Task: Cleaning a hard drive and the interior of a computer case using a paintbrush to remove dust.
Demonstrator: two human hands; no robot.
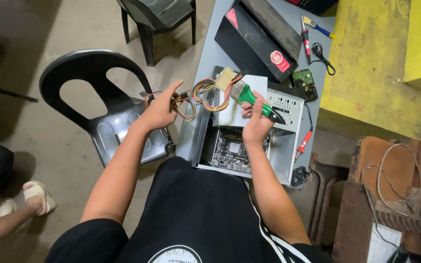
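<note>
My left hand (161,108) grips a bundle of coloured power cables (198,95) and holds it out to the left of an open computer case (288,104). My right hand (256,122) holds a green-handled paintbrush (243,91), its pale bristles touching the cable loops above the silver power supply (237,114). Below my right hand the motherboard (231,151) lies exposed inside the case. The case rests on a grey table (210,63).
A black side panel with red stickers (257,41) lies behind the case. A hard drive (303,80), two red screwdrivers (306,41), a small brush and a fan (299,176) sit nearby. Black plastic chairs (103,104) stand left. Another person's sandalled feet (35,195) are lower left.
</note>
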